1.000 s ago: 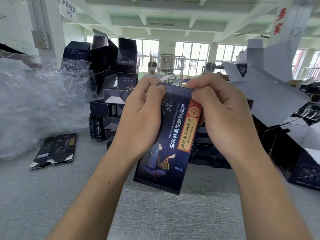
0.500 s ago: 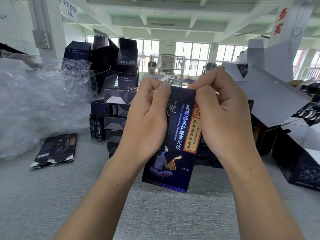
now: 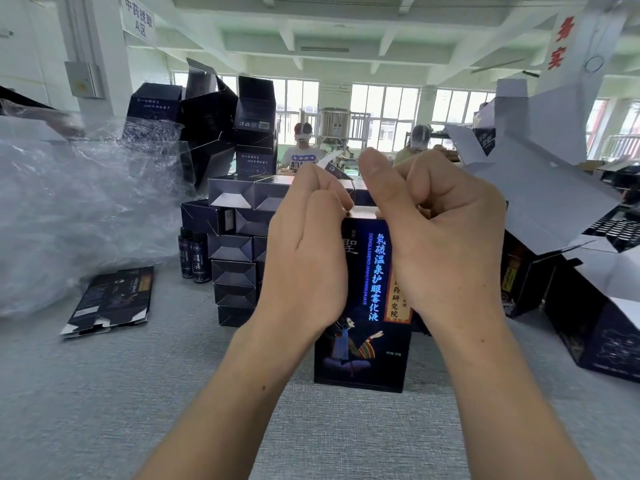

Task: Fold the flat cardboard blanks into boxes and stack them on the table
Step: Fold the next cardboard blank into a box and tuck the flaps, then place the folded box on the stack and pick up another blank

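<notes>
A dark blue box [image 3: 363, 306] printed with blue characters and a seated figure is upright between my two hands, low over the grey table [image 3: 104, 393]. My left hand [image 3: 304, 251] grips its upper left side, fingers curled at the open top. My right hand [image 3: 436, 233] holds the upper right side and pinches a white top flap, thumb raised. Behind the box rises a stack of folded dark boxes [image 3: 235, 251]. A flat blank [image 3: 110, 299] lies on the table at the left.
Crumpled clear plastic wrap [image 3: 69, 209] fills the left. Two small dark bottles [image 3: 194, 258] stand beside the stack. Opened cartons [image 3: 554, 188] with white insides crowd the right, more dark cartons [image 3: 214, 116] tower behind. Two people sit at the far side.
The box has swung from tilted to upright and dropped toward the table. Both hands shifted from its top edge to working the top flaps, which now show white.
</notes>
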